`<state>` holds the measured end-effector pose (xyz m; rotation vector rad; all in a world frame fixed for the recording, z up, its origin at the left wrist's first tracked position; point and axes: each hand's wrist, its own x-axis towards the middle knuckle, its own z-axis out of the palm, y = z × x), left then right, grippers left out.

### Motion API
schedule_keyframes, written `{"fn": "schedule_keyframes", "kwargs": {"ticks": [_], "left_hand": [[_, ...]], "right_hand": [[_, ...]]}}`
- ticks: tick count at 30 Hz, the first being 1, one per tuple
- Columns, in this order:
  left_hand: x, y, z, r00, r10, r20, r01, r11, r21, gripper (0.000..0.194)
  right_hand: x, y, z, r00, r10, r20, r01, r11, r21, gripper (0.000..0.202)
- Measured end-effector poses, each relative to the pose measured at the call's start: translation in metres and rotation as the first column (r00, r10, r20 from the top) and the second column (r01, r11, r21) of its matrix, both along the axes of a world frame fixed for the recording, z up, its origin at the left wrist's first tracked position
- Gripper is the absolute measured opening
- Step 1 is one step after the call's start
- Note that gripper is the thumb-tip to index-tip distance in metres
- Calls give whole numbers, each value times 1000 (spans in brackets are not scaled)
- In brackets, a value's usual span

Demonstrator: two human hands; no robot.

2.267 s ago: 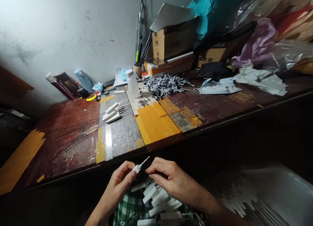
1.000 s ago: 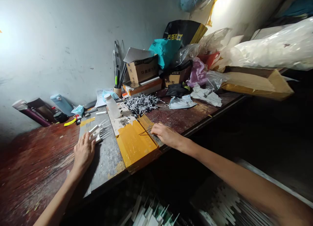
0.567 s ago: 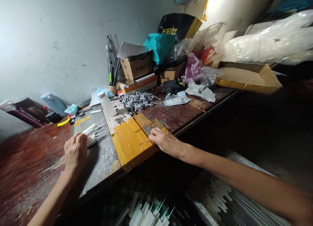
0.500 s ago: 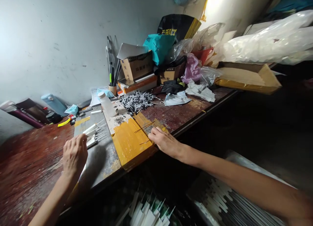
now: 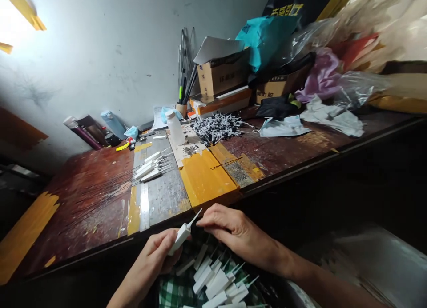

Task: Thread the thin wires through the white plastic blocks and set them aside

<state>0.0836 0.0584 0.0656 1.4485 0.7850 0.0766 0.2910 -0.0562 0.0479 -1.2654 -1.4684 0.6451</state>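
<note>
Blocks (image 5: 149,170), white with thin tips, lie grouped on the bench (image 5: 111,188) at the left, well apart from both hands. The left hand (image 5: 160,250) has thumb and fingers closed around one white piece (image 5: 180,239), gripping its lower part. Its long axis slants up and rightward out of that grip, leading to a slender tip (image 5: 195,217). More white pieces (image 5: 215,281) rest on checked cloth (image 5: 170,292) below. The right hand (image 5: 230,223) is nearer the tip, its curled fingertips just beside it; whether they pinch anything, I cannot tell.
</note>
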Motion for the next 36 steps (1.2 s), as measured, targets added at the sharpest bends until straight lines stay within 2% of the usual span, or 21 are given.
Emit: {"fn": "schedule_keyframes", "kwargs": {"ticks": [3,7,11,14,17,20,25,27,29,31,33,34,36], "left_hand": [[-4,2,-13,999,24,47,-23,999,-32,48],[-11,-3,-28,989,33,143,-38,999,32,34],[-9,-10,-31,988,51,146,-58,998,39,31],[-5,-14,-32,990,80,115,-92,990,105,37],[-3,-18,-40,983,140,121,-160,972,170,37],[-2,-25,-54,960,231,160,-271,914,303,32],[-1,-29,-76,924,301,237,-382,765,518,25],[-3,-27,-88,911,338,237,-412,710,571,25],[-8,-26,-105,913,356,199,-400,682,613,26],[-14,-29,-128,938,324,126,-327,698,637,26],[-19,-37,-154,972,229,55,-207,718,665,27],[-21,-41,-166,983,178,37,-154,703,694,27],[-22,-45,-180,992,115,57,-115,605,788,29]], "right_hand": [[-10,1,1,995,96,-8,-96,995,-20,20],[-13,-1,-1,996,89,-9,-90,993,-71,21],[-16,-3,-2,998,65,18,-62,991,-121,23],[-20,-4,-2,998,64,15,-60,985,-161,22],[-25,-4,-4,999,44,-12,-45,981,-189,20],[-31,-3,-11,1000,-17,-26,10,975,-222,18],[-33,-13,-27,998,-65,18,67,948,-311,15],[-23,-20,-29,997,-51,61,69,939,-338,15],[-4,-25,-27,989,-68,134,108,941,-319,15],[23,-26,-23,957,-152,248,211,949,-234,18],[53,-22,-19,886,-265,379,329,937,-115,22],[67,-19,-19,844,-302,442,368,927,-69,24],[91,-11,-19,759,-322,566,411,911,-32,25]]}}
